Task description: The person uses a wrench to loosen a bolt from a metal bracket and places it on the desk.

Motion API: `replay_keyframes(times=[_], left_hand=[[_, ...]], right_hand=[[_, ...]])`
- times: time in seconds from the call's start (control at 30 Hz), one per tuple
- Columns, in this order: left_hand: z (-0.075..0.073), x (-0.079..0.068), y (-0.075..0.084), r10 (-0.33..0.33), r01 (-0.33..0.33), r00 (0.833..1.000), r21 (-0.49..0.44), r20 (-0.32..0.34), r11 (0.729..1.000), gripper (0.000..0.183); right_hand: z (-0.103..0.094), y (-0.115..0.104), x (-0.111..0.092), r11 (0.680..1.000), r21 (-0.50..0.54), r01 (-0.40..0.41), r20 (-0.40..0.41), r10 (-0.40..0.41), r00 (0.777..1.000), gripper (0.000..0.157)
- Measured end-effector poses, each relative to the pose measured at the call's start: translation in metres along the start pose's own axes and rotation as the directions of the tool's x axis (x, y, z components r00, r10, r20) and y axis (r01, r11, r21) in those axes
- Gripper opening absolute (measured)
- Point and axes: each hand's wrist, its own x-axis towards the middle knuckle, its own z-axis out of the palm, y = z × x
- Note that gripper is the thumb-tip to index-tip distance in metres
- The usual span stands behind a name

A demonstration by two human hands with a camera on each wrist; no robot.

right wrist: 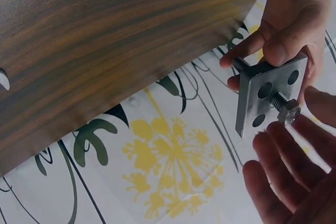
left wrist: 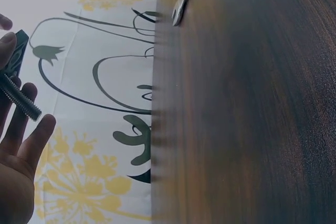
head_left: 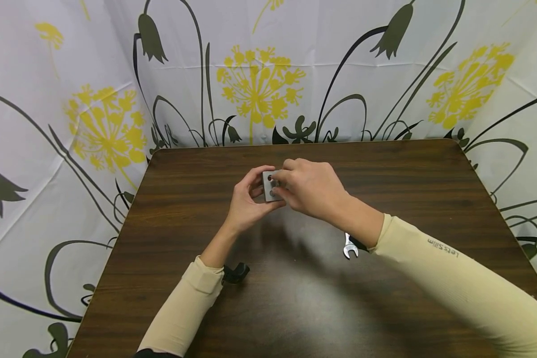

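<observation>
A flat metal block [right wrist: 257, 103] with several round holes is held in my left hand [head_left: 246, 204], thumb on one edge and fingers around the back. Through one hole runs a hex-head bolt [right wrist: 289, 113]; some thread shows between its head and the block's face. Its threaded end [left wrist: 21, 98] sticks out behind, near the left fingers. My right hand [head_left: 313, 189] has thumb and fingertips around the bolt head, in front of the block. Both hands are raised over the far half of the table.
An open-end wrench [head_left: 350, 247] lies on the brown wooden table [head_left: 197, 199], partly hidden by the right wrist. A black wrist camera [head_left: 236, 273] juts from the left wrist. Behind the table's far edge hangs a white curtain [head_left: 340, 30] with a flower print.
</observation>
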Motion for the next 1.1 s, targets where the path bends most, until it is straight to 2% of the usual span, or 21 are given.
replay_keyframes(times=[0.07, 0.17, 0.4, 0.57, 0.63, 0.87, 0.97, 1.1], left_hand=[[-0.0002, 0.0003, 0.0001, 0.007, -0.007, 1.000, 0.000, -0.003, 1.000, 0.069], [-0.0004, 0.0006, 0.0004, 0.013, -0.013, 1.000, -0.004, -0.003, 1.000, 0.069], [-0.0003, 0.0014, 0.0011, 0.003, -0.003, 1.000, 0.006, -0.001, 1.000, 0.069], [-0.0015, 0.0020, 0.0009, -0.005, 0.005, 1.000, 0.013, 0.001, 1.000, 0.069], [-0.0016, 0.0019, 0.0007, -0.004, 0.004, 1.000, 0.011, 0.000, 1.000, 0.069], [-0.0010, 0.0017, 0.0013, 0.004, -0.004, 1.000, 0.001, -0.006, 1.000, 0.068], [-0.0010, 0.0016, 0.0017, 0.000, 0.000, 1.000, -0.002, -0.004, 1.000, 0.068], [-0.0017, 0.0018, 0.0019, 0.000, 0.000, 1.000, 0.003, -0.003, 1.000, 0.068]], right_hand=[[0.0000, 0.0001, 0.0008, 0.999, -0.009, -0.033, -0.006, 0.033, 0.999, 0.020], [0.0005, 0.0006, 0.0011, 0.999, -0.007, -0.053, -0.004, 0.053, 0.999, 0.017], [0.0016, -0.0005, 0.0007, 1.000, 0.006, -0.004, 0.001, 0.004, 1.000, 0.003], [0.0021, -0.0024, -0.0002, 1.000, 0.001, 0.028, -0.021, -0.028, 0.999, 0.016], [0.0014, -0.0027, 0.0001, 1.000, 0.002, 0.025, -0.021, -0.025, 0.999, 0.013], [-0.0017, -0.0016, 0.0028, 0.998, -0.020, -0.057, -0.022, 0.056, 0.998, 0.021], [-0.0017, -0.0020, 0.0033, 0.998, -0.017, -0.059, -0.018, 0.058, 0.998, 0.017], [-0.0005, -0.0028, 0.0038, 1.000, -0.002, -0.021, -0.009, 0.021, 1.000, 0.007]])
